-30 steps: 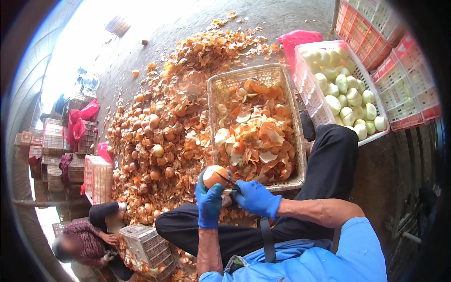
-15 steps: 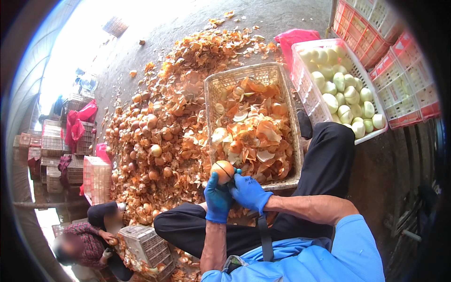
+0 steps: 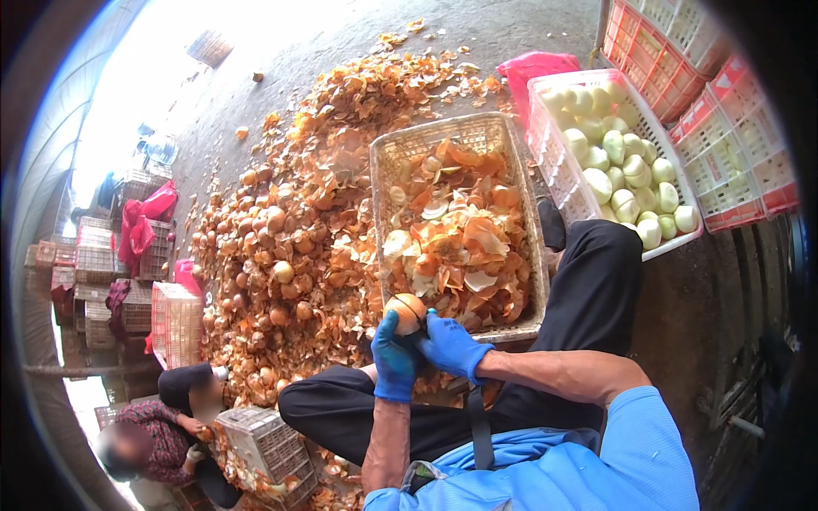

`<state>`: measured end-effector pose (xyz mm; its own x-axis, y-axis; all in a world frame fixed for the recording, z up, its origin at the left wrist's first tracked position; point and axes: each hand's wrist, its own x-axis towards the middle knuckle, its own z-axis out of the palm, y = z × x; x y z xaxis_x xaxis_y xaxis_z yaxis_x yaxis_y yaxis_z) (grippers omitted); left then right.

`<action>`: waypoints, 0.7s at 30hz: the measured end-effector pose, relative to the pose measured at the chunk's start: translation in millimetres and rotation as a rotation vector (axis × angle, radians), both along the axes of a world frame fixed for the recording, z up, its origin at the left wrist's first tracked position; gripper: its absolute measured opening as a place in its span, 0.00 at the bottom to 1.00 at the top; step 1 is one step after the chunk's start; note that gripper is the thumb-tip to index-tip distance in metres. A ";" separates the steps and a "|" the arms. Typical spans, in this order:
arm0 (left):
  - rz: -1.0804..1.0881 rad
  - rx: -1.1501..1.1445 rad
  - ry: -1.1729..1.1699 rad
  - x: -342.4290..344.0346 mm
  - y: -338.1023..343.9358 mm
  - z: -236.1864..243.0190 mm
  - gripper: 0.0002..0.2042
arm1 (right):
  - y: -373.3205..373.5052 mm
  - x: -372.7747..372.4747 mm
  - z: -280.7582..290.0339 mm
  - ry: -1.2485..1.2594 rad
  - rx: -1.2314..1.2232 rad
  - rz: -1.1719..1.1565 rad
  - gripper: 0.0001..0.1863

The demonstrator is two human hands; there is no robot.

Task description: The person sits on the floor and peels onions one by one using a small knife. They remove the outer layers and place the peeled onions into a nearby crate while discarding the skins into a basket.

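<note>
In front of me an orange-brown onion (image 3: 404, 310) sits in my blue-gloved left hand (image 3: 394, 364), its fingers closed round the underside. My right hand (image 3: 455, 346), gloved in blue too, is closed beside it on a small knife (image 3: 415, 316). The thin dark blade lies across the onion; the handle is hidden in the fingers. Both hands are above the near left corner of a dirty plastic crate (image 3: 521, 330), which holds loose onion skins (image 3: 479, 243) and scraps.
A pile of unpeeled onions (image 3: 274, 220) and skins spreads on the left. Peeled onions (image 3: 626, 162) fill a white crate (image 3: 569, 179) at right, near stacked red and white crates (image 3: 656, 60). Another person (image 3: 153, 439) sits lower left by an upturned crate (image 3: 268, 447).
Both hands stay nearly in place. The onion has shifted very slightly right and down, with the blade still across it.
</note>
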<state>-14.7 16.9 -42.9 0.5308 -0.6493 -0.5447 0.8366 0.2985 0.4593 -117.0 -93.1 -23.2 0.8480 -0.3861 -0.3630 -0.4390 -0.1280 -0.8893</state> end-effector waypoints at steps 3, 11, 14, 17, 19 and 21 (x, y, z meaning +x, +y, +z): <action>-0.008 0.038 0.004 -4.0 -2.4 1.7 0.26 | 1.4 -0.3 -3.9 0.045 -0.017 0.018 0.20; 0.076 0.026 0.036 21.8 25.3 1.2 0.28 | -26.1 0.3 44.3 -0.066 0.051 -0.036 0.15; 0.081 0.034 0.035 10.9 17.9 11.3 0.28 | -26.4 9.1 25.8 -0.338 -0.049 -0.176 0.15; 0.047 0.014 0.043 4.0 12.8 22.4 0.28 | -33.7 9.2 25.7 -0.394 -0.171 -0.122 0.14; 0.023 -0.028 0.057 1.9 12.8 25.3 0.27 | -34.5 10.2 27.0 -0.410 -0.218 -0.090 0.14; -0.007 -0.031 0.026 1.0 13.4 24.2 0.27 | -33.4 10.5 25.8 -0.414 -0.253 -0.090 0.13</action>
